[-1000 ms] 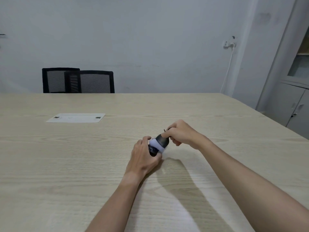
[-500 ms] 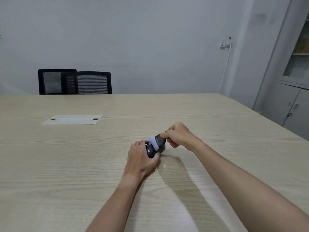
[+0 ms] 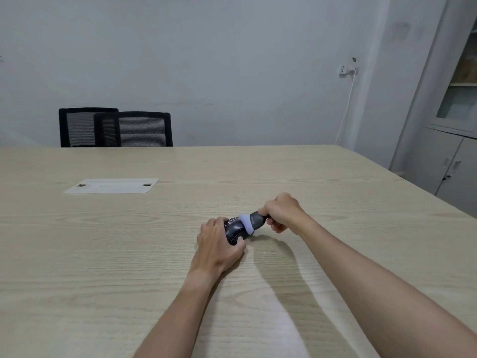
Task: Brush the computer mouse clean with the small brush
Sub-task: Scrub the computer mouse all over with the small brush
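Since a second ago I see the small brush has swept leftward over the computer mouse, its pale bristles now pressed onto the mouse's top. My right hand is clenched around the brush's dark handle; my left hand grips the mouse from its near side, pinning it to the tabletop around the middle, nearer the right edge.

L hand palm down, fingers curled round the mouse, forearm running back toward 7 o'clock. R hand at its 2 o'clock, fisted on the brush, knuckles up, forearm stretching toward 4 o'clock.
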Motion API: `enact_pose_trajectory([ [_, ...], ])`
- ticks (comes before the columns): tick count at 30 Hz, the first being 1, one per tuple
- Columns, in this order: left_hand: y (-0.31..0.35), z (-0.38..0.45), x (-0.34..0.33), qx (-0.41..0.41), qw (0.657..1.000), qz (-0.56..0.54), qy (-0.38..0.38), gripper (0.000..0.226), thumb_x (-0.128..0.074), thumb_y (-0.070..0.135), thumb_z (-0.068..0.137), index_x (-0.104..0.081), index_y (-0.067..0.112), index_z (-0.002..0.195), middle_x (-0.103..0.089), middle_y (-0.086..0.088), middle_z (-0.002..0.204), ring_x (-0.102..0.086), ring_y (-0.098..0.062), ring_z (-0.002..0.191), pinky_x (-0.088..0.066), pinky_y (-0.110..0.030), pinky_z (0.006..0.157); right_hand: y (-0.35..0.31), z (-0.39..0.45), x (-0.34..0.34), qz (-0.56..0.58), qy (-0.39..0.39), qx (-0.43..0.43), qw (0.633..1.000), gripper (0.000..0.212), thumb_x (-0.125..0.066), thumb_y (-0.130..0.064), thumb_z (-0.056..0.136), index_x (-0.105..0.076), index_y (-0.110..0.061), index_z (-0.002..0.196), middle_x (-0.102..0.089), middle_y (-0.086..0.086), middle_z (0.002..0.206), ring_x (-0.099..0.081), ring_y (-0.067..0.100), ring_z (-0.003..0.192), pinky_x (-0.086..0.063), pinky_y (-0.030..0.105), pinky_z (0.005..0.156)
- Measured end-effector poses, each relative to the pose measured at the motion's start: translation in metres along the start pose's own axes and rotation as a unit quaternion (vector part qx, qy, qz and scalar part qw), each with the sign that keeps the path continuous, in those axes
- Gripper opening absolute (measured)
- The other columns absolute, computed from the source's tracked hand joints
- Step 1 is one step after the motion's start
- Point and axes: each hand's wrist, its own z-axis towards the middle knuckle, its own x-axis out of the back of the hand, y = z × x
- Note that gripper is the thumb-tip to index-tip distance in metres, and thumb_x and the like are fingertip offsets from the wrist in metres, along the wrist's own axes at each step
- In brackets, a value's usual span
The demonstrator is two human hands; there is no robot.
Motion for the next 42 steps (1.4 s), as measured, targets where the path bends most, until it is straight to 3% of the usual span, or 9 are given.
enact_pose_trajectory([
  [4,0.0,-0.001,0.0,-0.005,1.0,0.001,-0.003,0.051,-0.06,0.044,0.072,-0.052,0.019,0.116,-0.053,0.004,0.106,-0.044,-0.018,0.106,-0.04,-0.033,0.093,0.002,-0.001,0.005,-0.088,0.049,0.023,0.995,0.013,-0.054,-0.003,0.082,-0.054,-0.002,0.07,-0.059,0.017,0.072,-0.05,0.024,0.045,-0.041,0.026,0.044],
  [11,-0.001,0.0,0.0,-0.01,1.0,0.001,0.002,0.051,-0.059,0.044,0.071,-0.053,0.019,0.114,-0.053,0.004,0.104,-0.045,-0.018,0.104,-0.041,-0.033,0.091,-0.005,-0.003,0.006,-0.037,0.016,0.025,0.999,0.009,-0.059,-0.005,0.083,-0.059,0.0,0.075,-0.06,0.013,0.066,-0.051,0.022,0.046,-0.044,0.026,0.048],
  [16,-0.001,0.0,0.0,-0.012,1.0,-0.006,-0.001,0.051,-0.054,0.048,0.068,-0.053,0.021,0.111,-0.053,0.006,0.103,-0.045,-0.017,0.105,-0.041,-0.032,0.092,0.0,-0.005,0.003,-0.14,0.061,0.041,0.987,0.029,-0.054,-0.001,0.08,-0.036,-0.011,0.059,-0.042,0.006,0.067,-0.034,0.021,0.052,-0.028,0.026,0.046],
  [19,0.0,-0.001,0.001,-0.015,1.0,-0.016,-0.005,0.061,-0.058,0.044,0.071,-0.045,0.019,0.126,-0.053,0.003,0.111,-0.044,-0.019,0.113,-0.038,-0.035,0.098,-0.005,-0.004,-0.002,-0.116,0.093,0.088,0.985,0.038,-0.056,-0.001,0.076,-0.025,-0.015,0.057,-0.029,0.002,0.059,-0.024,0.021,0.054,-0.02,0.026,0.048],
  [25,0.001,-0.003,0.005,0.006,0.998,-0.061,-0.014,0.091,-0.06,0.045,0.066,-0.015,0.026,0.143,-0.054,-0.003,0.112,-0.046,-0.023,0.112,-0.04,-0.04,0.097,-0.029,-0.006,-0.022,-0.015,0.025,0.092,0.995,0.02,-0.068,-0.01,0.071,-0.052,-0.006,0.06,-0.043,0.005,0.056,-0.04,0.023,0.051,-0.035,0.026,0.045],
  [28,0.001,-0.003,0.005,0.0,0.998,-0.068,-0.009,0.093,-0.058,0.046,0.065,-0.012,0.029,0.144,-0.055,-0.002,0.108,-0.047,-0.023,0.109,-0.041,-0.039,0.096,-0.033,-0.006,-0.027,-0.054,0.006,0.075,0.996,0.027,-0.066,-0.008,0.073,-0.046,-0.007,0.054,-0.046,0.008,0.057,-0.043,0.024,0.05,-0.037,0.027,0.047],
  [33,0.0,-0.004,0.005,-0.002,0.997,-0.072,-0.009,0.092,-0.059,0.046,0.065,-0.011,0.032,0.143,-0.054,0.0,0.104,-0.048,-0.023,0.105,-0.045,-0.04,0.09,-0.043,-0.01,-0.029,-0.152,0.098,0.157,0.971,0.034,-0.053,0.0,0.075,-0.027,-0.012,0.055,-0.033,0.004,0.056,-0.024,0.021,0.052,-0.022,0.028,0.046],
  [36,0.002,-0.003,0.005,-0.032,0.996,-0.086,-0.003,0.091,-0.061,0.038,0.066,-0.014,0.027,0.143,-0.056,0.018,0.095,-0.05,-0.02,0.105,-0.045,-0.04,0.093,-0.05,-0.012,-0.037,-0.106,0.055,0.142,0.983,0.026,-0.057,-0.005,0.072,-0.04,-0.009,0.053,-0.041,0.005,0.054,-0.033,0.023,0.049,-0.03,0.026,0.046],
  [42,0.005,-0.005,0.008,-0.044,0.994,-0.095,0.007,0.093,-0.067,0.03,0.07,-0.015,0.017,0.146,-0.056,0.026,0.084,-0.049,-0.015,0.107,-0.035,-0.024,0.087,-0.041,-0.002,-0.038,-0.055,-0.015,0.064,0.996,0.012,-0.069,-0.009,0.075,-0.065,0.001,0.069,-0.059,0.011,0.065,-0.056,0.025,0.053,-0.048,0.027,0.049],
])
